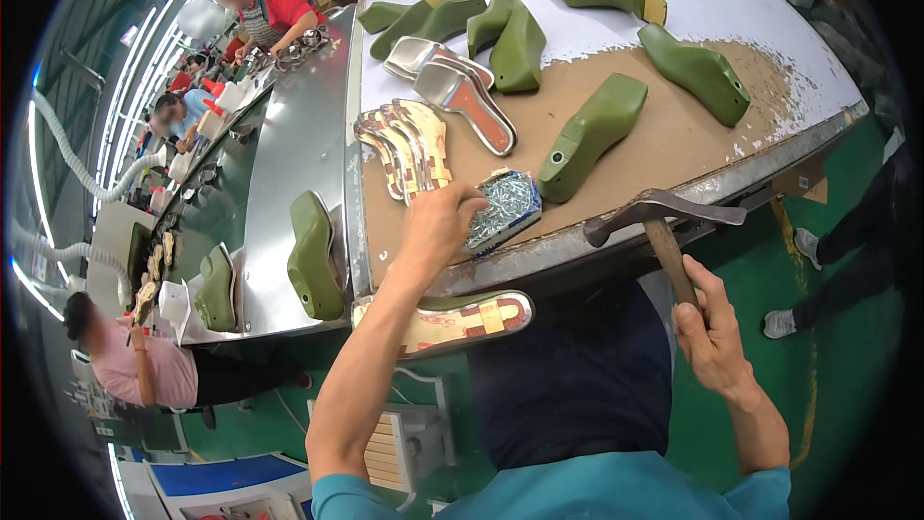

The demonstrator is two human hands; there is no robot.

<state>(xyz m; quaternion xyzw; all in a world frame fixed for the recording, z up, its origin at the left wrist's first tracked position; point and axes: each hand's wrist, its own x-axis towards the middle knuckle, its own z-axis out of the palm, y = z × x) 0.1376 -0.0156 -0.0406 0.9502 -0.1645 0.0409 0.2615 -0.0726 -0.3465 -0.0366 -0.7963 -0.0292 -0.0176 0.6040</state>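
The left hand was curled over the small open box of bright metal tacks at the near edge of the brown-topped worktop, fingers bent down into it — whether a tack was pinched could not be told. The right hand was clenched around the wooden handle of a dark steel shoemaker's hammer, head raised beside the worktop's rim. Below the left forearm sat a green plastic shoe last with a tan-and-white insole board facing up. Judging by this, tack-picking was in hand; seating a tack on the insole would call for a steady pinch.
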